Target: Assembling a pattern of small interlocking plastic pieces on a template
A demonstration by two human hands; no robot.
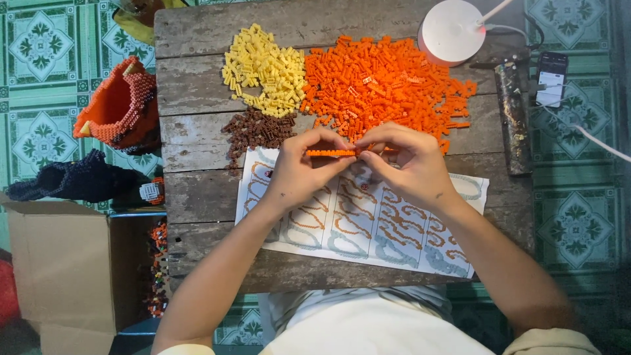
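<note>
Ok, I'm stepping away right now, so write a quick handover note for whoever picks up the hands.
Left hand and right hand: both pinch one short orange brick strip over the pattern sheet.
Loose bricks on the wooden table: orange pile, yellow pile, brown pile.
Done: a partly built orange model sits left of the table.
Left: most bricks are unused.

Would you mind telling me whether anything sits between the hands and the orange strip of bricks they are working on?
Nothing visible does. The left hand and the right hand both pinch the orange strip directly, one at each end, above the printed pattern sheet. The orange brick pile lies behind the strip, apart from the grip.
</note>
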